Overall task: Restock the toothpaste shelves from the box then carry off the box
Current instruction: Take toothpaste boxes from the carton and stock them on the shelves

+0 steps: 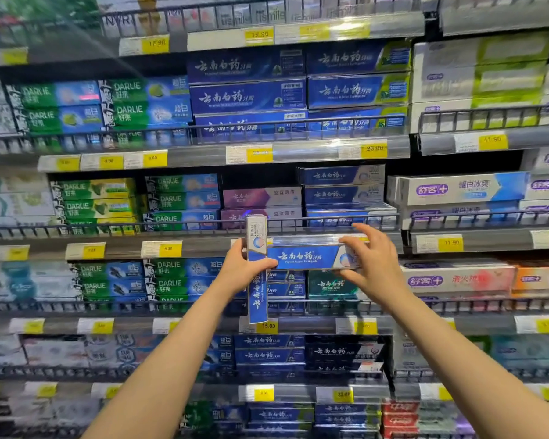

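My left hand (pixel 243 270) grips a blue and white toothpaste carton (pixel 256 299) that stands upright. My right hand (pixel 373 261) holds a second, matching carton (pixel 305 256) level, its left end touching the upright one. Both cartons hang in front of the middle shelf rail (pixel 298 221), just below a stack of the same blue and white cartons (pixel 343 194) on that shelf. The supply box is out of view.
Toothpaste shelves fill the whole view, each fronted by a low wire rail and yellow price tags (pixel 450 243). Green cartons (pixel 171 201) stand to the left, purple ones (pixel 262 198) next to the blue stack, white ones (pixel 457 188) on the right.
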The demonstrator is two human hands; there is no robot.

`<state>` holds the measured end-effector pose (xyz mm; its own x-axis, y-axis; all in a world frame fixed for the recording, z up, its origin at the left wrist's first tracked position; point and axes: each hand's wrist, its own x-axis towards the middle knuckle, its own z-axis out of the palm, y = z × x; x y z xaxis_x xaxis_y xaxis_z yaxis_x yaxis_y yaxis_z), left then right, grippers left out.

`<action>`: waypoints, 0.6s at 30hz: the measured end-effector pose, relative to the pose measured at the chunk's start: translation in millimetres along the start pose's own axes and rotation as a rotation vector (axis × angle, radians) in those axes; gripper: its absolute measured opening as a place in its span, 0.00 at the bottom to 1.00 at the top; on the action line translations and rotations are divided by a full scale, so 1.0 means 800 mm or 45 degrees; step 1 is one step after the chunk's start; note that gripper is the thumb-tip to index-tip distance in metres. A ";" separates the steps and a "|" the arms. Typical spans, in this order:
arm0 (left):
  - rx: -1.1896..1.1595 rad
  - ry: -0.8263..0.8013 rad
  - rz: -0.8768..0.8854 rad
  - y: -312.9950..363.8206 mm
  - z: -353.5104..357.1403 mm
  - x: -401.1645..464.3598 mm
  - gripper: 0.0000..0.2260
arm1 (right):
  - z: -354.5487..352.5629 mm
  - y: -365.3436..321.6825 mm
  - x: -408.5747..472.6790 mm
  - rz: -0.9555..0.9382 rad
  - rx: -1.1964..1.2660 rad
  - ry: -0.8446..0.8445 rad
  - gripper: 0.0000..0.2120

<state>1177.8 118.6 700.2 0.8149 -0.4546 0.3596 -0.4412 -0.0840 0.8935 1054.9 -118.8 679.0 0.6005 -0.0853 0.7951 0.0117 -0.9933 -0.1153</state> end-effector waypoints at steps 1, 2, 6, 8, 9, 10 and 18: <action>0.009 -0.011 0.002 0.000 0.000 0.002 0.21 | -0.001 0.004 0.002 -0.133 -0.133 0.012 0.28; 0.014 -0.015 0.005 0.000 0.001 0.004 0.20 | -0.002 0.006 0.005 -0.242 -0.195 0.015 0.29; 0.126 0.047 0.035 0.006 0.000 0.014 0.16 | -0.006 0.008 0.016 -0.389 -0.231 0.098 0.29; 0.323 0.111 0.094 0.010 -0.004 0.020 0.19 | -0.012 0.011 0.028 -0.386 -0.291 0.158 0.28; 0.408 0.140 0.122 0.013 -0.008 0.022 0.20 | -0.016 0.014 0.036 -0.378 -0.324 0.182 0.27; 0.467 0.166 0.142 0.015 -0.013 0.024 0.21 | -0.020 0.016 0.044 -0.361 -0.355 0.197 0.27; 0.492 0.287 0.202 0.015 -0.030 0.048 0.20 | -0.025 0.032 0.123 -0.155 -0.536 0.199 0.30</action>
<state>1212.5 121.7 731.1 0.7688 -0.2880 0.5710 -0.6392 -0.3726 0.6727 1098.1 -154.3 766.0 0.4867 0.0553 0.8718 -0.2705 -0.9394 0.2106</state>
